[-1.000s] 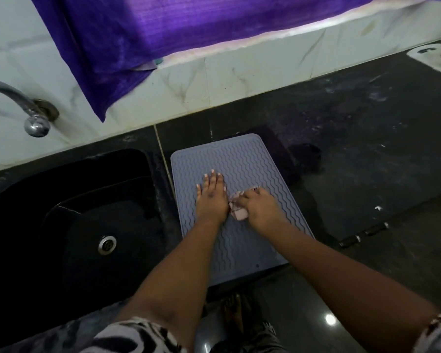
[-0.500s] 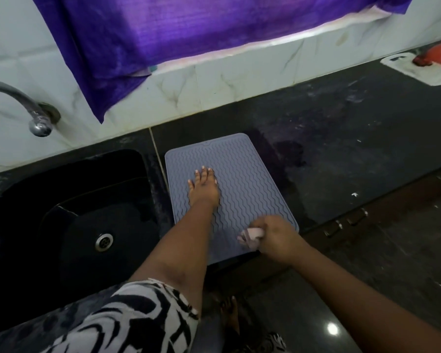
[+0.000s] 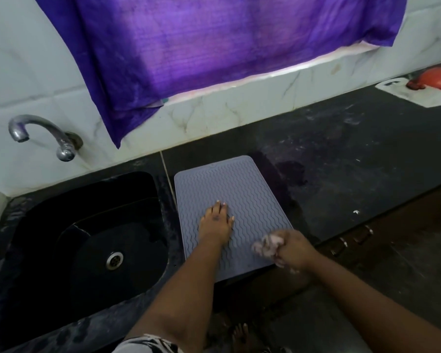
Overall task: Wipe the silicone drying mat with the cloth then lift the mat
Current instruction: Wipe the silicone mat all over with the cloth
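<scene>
A grey silicone drying mat point(image 3: 242, 192) with a wavy ribbed surface lies flat on the black counter, just right of the sink. My left hand point(image 3: 215, 224) rests palm down on the mat's left middle, fingers together and flat. My right hand point(image 3: 292, 249) is at the mat's near right corner, closed around a small pale pink cloth point(image 3: 266, 245) that is bunched and blurred. The cloth touches the mat near its front edge.
A black sink point(image 3: 87, 238) with a metal drain sits to the left, a chrome tap point(image 3: 43, 133) above it. A purple curtain point(image 3: 214, 47) hangs over the white tiled wall. At the far right a red object point(image 3: 435, 77) lies on a white board point(image 3: 418, 95). The counter's front edge runs just below the mat.
My right hand has dragged the cloth from the mat's middle down to its near right corner. My left hand stays pressed on the mat. The camera has tilted up a little.
</scene>
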